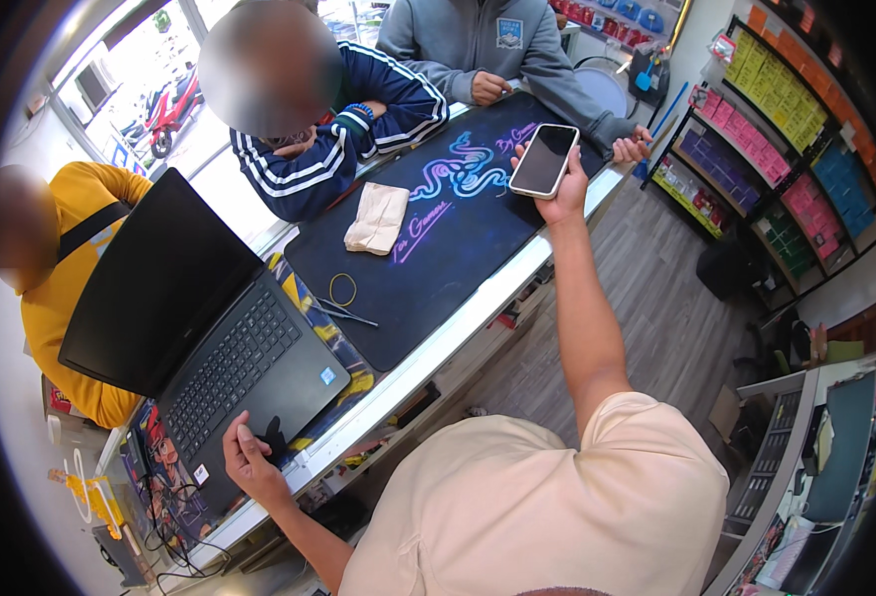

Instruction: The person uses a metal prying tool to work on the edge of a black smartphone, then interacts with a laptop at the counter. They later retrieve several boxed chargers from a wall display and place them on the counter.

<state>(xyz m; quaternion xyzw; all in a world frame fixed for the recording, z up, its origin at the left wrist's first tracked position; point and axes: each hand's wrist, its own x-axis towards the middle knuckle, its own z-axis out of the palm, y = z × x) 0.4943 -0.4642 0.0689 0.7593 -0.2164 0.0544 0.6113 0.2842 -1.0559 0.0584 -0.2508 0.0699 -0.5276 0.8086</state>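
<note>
A smartphone [545, 161] with a dark screen and a pale case lies in my right hand [571, 191]. That hand is closed around its edge and holds it over the far right end of a dark desk mat [438, 288]. My left hand [249, 459] rests at the front edge of an open black laptop [249, 348], near its palm rest. Its fingers are loosely apart with nothing seen in them. The laptop's screen is dark. On the mat are a folded beige cloth [377, 218], a yellow rubber band [342, 289] and a thin metal tool, perhaps tweezers [348, 314].
Across the counter, one person in a striped navy jacket [358, 129] leans on folded arms. Another in a grey hoodie [468, 45] stands beside the mat's far end. A person in yellow [80, 258] is behind the laptop. Cables [159, 526] hang at the counter's left end.
</note>
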